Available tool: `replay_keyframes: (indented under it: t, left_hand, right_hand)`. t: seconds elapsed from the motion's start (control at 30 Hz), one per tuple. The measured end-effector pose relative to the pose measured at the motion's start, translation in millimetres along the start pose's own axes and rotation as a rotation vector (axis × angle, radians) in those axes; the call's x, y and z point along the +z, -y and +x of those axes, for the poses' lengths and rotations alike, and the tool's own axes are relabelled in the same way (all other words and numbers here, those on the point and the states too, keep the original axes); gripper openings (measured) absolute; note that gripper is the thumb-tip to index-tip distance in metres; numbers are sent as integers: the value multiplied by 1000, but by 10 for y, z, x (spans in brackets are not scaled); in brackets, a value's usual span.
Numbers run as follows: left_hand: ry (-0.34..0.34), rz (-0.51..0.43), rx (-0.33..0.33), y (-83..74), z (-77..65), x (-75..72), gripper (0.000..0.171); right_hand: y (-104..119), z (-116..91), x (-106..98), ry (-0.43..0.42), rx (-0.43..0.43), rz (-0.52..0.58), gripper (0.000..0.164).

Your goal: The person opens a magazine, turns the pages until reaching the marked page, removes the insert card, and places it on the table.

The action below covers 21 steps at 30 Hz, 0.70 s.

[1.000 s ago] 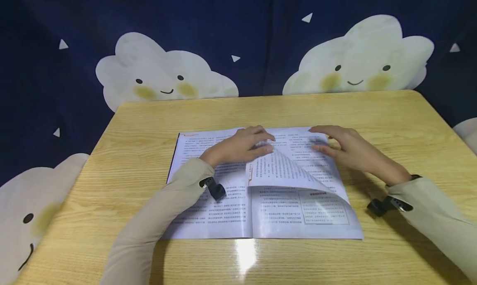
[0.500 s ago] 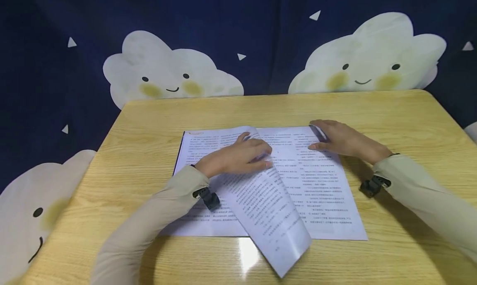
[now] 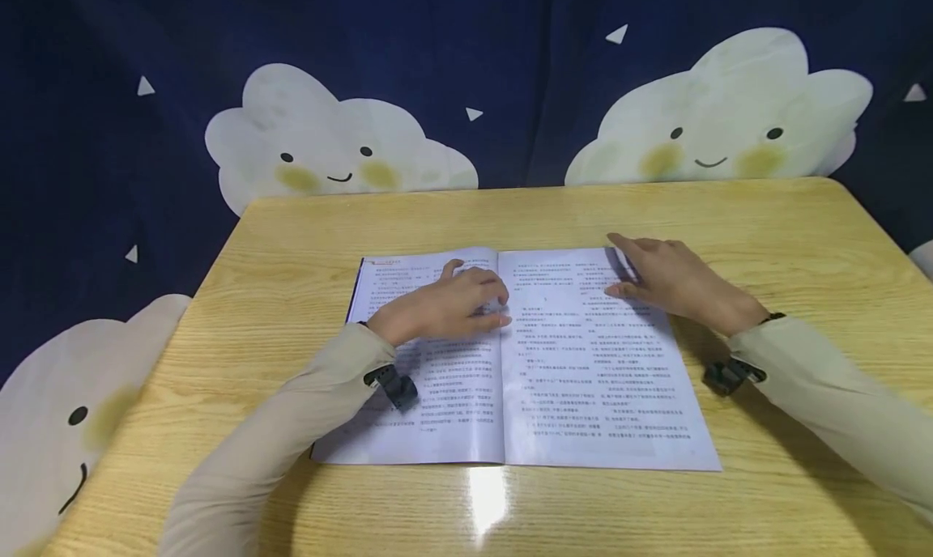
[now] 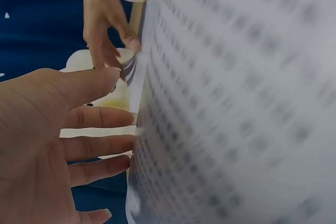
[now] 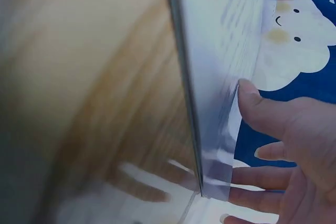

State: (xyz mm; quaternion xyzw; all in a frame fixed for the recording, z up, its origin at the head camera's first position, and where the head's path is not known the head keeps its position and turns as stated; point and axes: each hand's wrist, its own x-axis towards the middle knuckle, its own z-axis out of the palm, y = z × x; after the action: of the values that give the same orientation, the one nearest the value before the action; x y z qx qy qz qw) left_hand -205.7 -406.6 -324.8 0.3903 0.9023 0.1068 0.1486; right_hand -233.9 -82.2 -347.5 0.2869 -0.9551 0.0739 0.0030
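Note:
An open magazine (image 3: 583,379) with printed text lies flat on the wooden table. Over its left page, close to the centre fold, is my left hand (image 3: 452,302), fingers loosely bent and holding nothing. In the left wrist view the fingertips of that left hand (image 4: 42,129) are right at the paper. My right hand (image 3: 681,282) is at the upper right corner of the right page. The right wrist view shows the thumb (image 5: 252,100) of this hand at the page surface and its fairly straight fingers by the corner.
The wooden table (image 3: 408,221) extends around the magazine on every side. Behind it hangs a dark blue cloth (image 3: 510,55) with smiling white clouds. A black wrist strap device (image 3: 397,389) sits on the left sleeve, another (image 3: 729,376) on the right.
A page has turned from right to left and now lies flat, with new text on both sides. My left hand has released it and moved left; the right hand stays near the corner.

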Motion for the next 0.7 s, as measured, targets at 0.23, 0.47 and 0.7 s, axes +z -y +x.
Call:
replay_keyframes:
  t: [0.23,0.47,0.7]
  left_hand:
    - [-50,-77,-23,46,296,-88,52]
    - [-92,-195,-60,159,648,-96,64]
    - [-59,-294,8,226,792,-28,53]
  right_hand:
    - [33,-100,-2,-205,-130,-32,61]
    - [147,-243,-30,-311,-295,-58,66]
    - [270,-317,-67,-341,-443,-41,67]
